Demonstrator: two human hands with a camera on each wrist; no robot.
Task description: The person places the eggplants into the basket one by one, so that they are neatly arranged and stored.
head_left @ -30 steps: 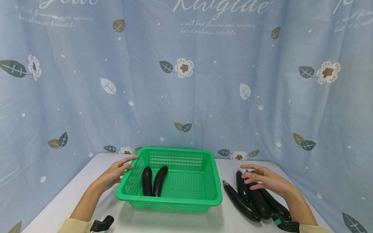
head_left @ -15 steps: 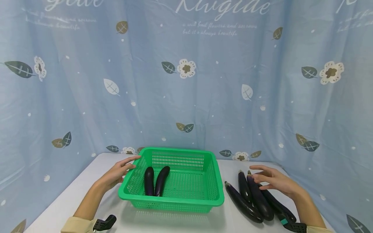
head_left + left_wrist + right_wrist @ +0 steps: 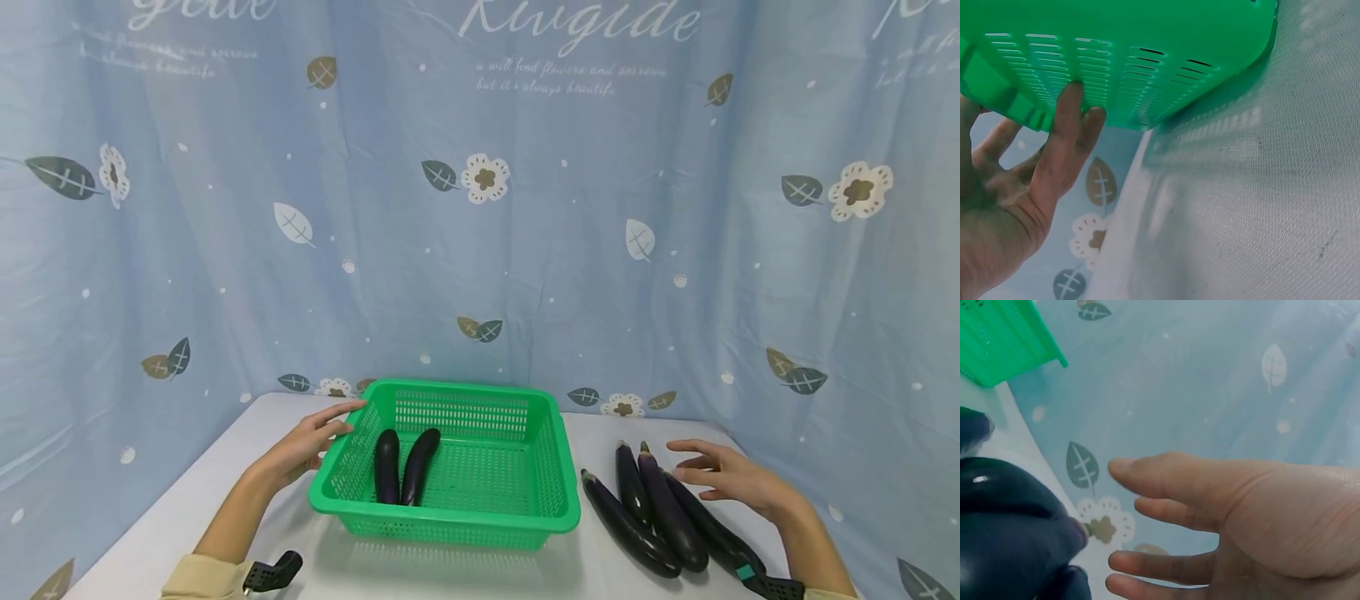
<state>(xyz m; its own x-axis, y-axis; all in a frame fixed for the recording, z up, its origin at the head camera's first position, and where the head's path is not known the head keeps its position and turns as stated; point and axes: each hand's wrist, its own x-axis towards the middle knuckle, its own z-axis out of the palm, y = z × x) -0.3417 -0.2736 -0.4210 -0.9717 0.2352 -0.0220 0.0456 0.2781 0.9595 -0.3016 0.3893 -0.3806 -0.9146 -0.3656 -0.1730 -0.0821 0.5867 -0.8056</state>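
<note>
In the head view, the green plastic basket (image 3: 444,515) holds two dark eggplants, a left one (image 3: 387,467) and a right one (image 3: 421,467), side by side at its left. My left hand (image 3: 303,446) is at the basket's left side, fingertips at the rim; the left wrist view has its fingers (image 3: 1063,134) extended against the slotted outer wall. Several more eggplants (image 3: 678,521) lie bunched on the table to the right of the basket. Just right of the bunch hovers my right hand (image 3: 735,479), fingers apart and holding nothing. Close by its fingertips in the right wrist view are dark eggplants (image 3: 1016,534).
A white-covered table (image 3: 442,579) carries everything. Behind it and along both sides hangs a blue curtain (image 3: 525,250) with flowers, leaves and lettering. Black camera mounts, left (image 3: 273,572) and right (image 3: 772,586), sit at the wrists.
My right hand has moved from over the eggplant bunch to its right side, uncovering the stem ends. My left hand stays at the basket. The head view has shifted slightly.
</note>
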